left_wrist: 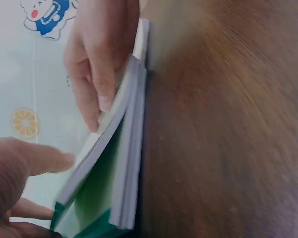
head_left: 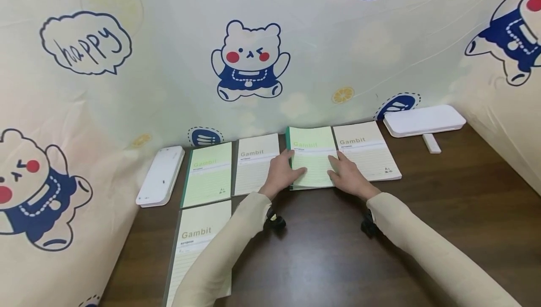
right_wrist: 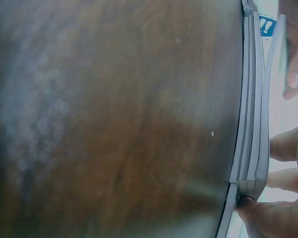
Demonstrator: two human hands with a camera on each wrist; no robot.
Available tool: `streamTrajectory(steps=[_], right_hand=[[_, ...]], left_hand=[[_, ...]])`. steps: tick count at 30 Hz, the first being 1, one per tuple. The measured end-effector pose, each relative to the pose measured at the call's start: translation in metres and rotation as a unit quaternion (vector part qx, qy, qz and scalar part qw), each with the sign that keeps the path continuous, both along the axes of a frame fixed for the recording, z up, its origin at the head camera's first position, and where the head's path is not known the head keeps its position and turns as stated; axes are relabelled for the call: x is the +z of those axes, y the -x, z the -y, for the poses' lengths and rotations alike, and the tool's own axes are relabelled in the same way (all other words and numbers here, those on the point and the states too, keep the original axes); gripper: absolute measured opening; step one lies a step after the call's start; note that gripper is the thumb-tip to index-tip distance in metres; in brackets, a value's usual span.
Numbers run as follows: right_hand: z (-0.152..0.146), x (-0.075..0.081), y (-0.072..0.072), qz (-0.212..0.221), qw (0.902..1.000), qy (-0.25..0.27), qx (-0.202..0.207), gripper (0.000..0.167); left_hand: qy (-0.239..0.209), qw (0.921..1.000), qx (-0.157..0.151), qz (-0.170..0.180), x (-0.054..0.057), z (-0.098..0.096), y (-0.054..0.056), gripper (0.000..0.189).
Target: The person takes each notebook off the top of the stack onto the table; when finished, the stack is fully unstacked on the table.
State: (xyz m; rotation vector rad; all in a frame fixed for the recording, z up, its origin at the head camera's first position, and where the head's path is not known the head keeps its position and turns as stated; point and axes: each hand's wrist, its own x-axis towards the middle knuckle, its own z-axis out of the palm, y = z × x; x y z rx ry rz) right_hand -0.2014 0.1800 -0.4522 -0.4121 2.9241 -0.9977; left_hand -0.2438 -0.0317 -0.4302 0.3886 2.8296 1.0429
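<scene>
In the head view my left hand [head_left: 282, 173] holds the left, green-spined side of the top light-green notebook [head_left: 313, 157], thumb over the cover. The left wrist view shows this top notebook's spine side [left_wrist: 64, 203] tilted up off the pages beneath, with a wedge-shaped gap between. My right hand [head_left: 348, 175] grips the right edge of the same stack, its thumb on the cover and a fingertip at the corner, as the right wrist view shows. Several layers lie pressed together in the stack [right_wrist: 251, 124] there. A white Gambit notebook [head_left: 365, 149] lies right beside it.
To the left are a white notebook [head_left: 255, 161], a green notebook [head_left: 207, 175] and another pale Gambit notebook [head_left: 198, 241] nearer the front. White cases stand at the left [head_left: 160, 175] and right [head_left: 424, 120], with a small white block [head_left: 431, 143] by the right one. A printed cloth [head_left: 321, 63] hangs behind.
</scene>
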Motion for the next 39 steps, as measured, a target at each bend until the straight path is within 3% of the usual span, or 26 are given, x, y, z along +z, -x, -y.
streamTrajectory(steps=[3,6,10,14,18,21,24,30,35,39], right_hand=[[-0.002,0.000,-0.001,-0.008,1.0000,0.001,0.003,0.053],[-0.003,-0.001,0.000,-0.012,0.9999,0.004,0.004,0.053],[-0.001,-0.001,-0.001,-0.002,0.9999,0.017,0.002,0.054],[0.004,-0.003,0.000,0.008,0.9997,0.024,0.006,0.054],[0.006,-0.005,-0.001,0.003,0.9998,0.009,0.018,0.050],[0.003,-0.004,-0.002,-0.008,0.9998,0.002,0.020,0.047],[0.000,-0.002,-0.003,-0.015,0.9997,0.002,0.019,0.046],[-0.002,0.001,-0.004,-0.003,0.9998,-0.003,0.020,0.047],[-0.002,0.002,-0.004,0.001,0.9997,0.002,0.024,0.048],[-0.001,0.002,-0.003,0.006,0.9996,0.006,0.025,0.048]], left_hand=[[-0.080,0.9963,0.025,0.022,0.002,-0.001,0.006,0.051],[-0.155,0.9839,0.035,0.083,0.002,-0.001,0.013,0.043],[-0.205,0.9680,0.043,0.138,0.000,0.001,0.019,0.043],[-0.237,0.9604,0.067,0.131,0.001,0.014,0.014,0.043],[-0.249,0.9542,0.109,0.125,0.007,0.040,0.001,0.044],[-0.250,0.9499,0.141,0.125,0.012,0.064,-0.016,0.045],[-0.245,0.9502,0.151,0.119,0.018,0.088,-0.042,0.046],[-0.258,0.9449,0.157,0.127,0.024,0.133,-0.115,0.050],[-0.276,0.9331,0.169,0.156,0.014,0.147,-0.165,0.051],[-0.292,0.9260,0.157,0.181,0.003,0.149,-0.186,0.050]])
